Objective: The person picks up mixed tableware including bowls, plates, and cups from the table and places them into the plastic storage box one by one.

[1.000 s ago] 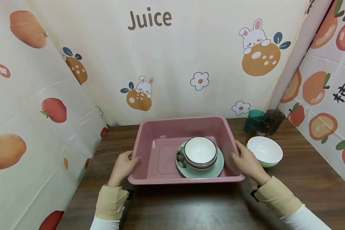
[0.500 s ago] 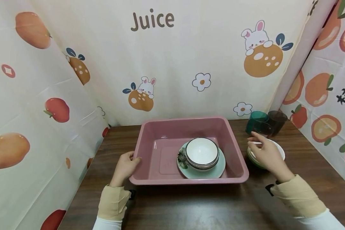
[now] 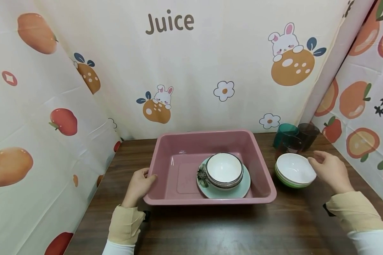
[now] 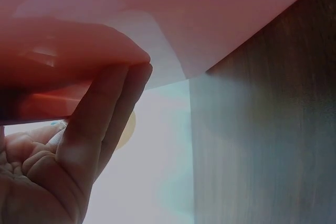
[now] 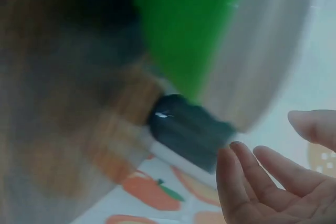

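Note:
A pink plastic tub (image 3: pixel 185 177) holds a pale green plate (image 3: pixel 210 193) with a dark-rimmed white bowl (image 3: pixel 224 168) on it. My left hand (image 3: pixel 138 187) grips the tub's left side, thumb over the rim; in the left wrist view its fingers (image 4: pixel 100 114) reach the outer wall. Nested white and green bowls (image 3: pixel 295 169) stand to the right of the tub. Right beside their outer edge is my right hand (image 3: pixel 332 173), fingers loosely bent with nothing between them. The right wrist view shows thumb and fingers spread apart near the blurred green bowl (image 5: pixel 184 30).
Behind the nested bowls stand a teal cup (image 3: pixel 284 132), a dark cup (image 3: pixel 307 136) and a reddish clear cup (image 3: pixel 288 147). They are close to the fruit-printed right curtain (image 3: pixel 364 117). The brown wooden table (image 3: pixel 223 230) extends in front of the tub.
My right hand has let go of the tub's right side and moved right, passing over the nested bowls to their far side. The left hand keeps its grip on the tub.

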`<state>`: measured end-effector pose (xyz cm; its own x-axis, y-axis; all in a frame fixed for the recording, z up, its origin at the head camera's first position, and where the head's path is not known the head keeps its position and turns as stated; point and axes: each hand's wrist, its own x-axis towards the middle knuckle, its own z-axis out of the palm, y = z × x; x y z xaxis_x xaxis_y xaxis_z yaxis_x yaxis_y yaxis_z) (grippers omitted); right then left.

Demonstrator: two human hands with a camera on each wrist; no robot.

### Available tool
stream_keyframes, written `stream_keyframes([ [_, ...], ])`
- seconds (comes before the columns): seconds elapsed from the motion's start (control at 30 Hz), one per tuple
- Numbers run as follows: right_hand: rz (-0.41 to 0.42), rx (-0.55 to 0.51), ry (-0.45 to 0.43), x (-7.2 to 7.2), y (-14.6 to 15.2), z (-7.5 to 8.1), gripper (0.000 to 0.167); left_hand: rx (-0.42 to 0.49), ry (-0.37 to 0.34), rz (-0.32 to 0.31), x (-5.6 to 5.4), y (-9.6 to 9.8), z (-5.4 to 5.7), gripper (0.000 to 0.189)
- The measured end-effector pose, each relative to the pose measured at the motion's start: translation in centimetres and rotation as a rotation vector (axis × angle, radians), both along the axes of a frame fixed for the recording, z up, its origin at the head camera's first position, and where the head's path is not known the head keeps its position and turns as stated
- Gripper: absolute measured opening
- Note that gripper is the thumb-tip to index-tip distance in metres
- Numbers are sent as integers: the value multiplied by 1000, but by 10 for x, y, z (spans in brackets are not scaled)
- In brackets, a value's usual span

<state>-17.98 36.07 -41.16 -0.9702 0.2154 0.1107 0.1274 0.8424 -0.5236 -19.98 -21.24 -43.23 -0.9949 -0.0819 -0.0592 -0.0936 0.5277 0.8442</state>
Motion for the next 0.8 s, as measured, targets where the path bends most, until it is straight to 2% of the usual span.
stream_keyframes([
  [0.17,-15,26,-52,-3,6,-15,49,9,-4,0,0,1,1,33],
  [0.33,-4,57,-39,-7,7,-24,40,6,-4,4,1,1,0,34],
  [0.8,-18,90,-33,-3,6,-21,36,-3,-9,-12,2,-2,0,34],
])
